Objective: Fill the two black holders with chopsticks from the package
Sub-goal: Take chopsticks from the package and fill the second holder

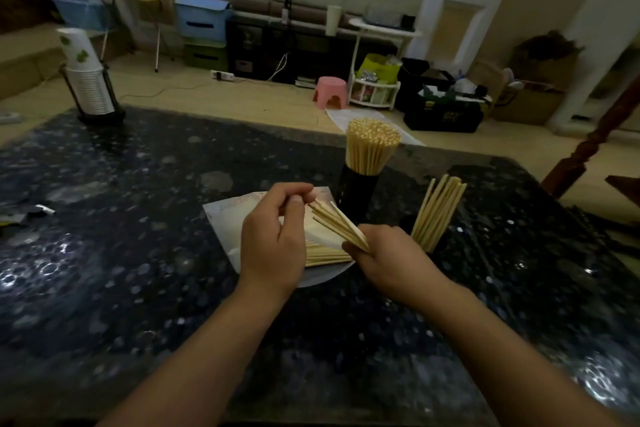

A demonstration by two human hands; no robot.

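Far black holder (358, 189) packed tight with chopsticks (372, 146); near holder (427, 246) only part filled, its few sticks (438, 215) leaning loose. More still lying in the opened package (263, 215) on the dark speckled bench (138, 253), so probably past halfway. Right hand (391, 260) curled round a small fanned bundle (337, 225), tips angled up and left. Left hand (273, 236) over the package, fingertips pinching at the bundle's upper ends.

Mid-frame, the package (277, 243) lies on the table (121, 236); full holder (358, 194) behind it, second holder (433, 246), seemingly part-filled, right.
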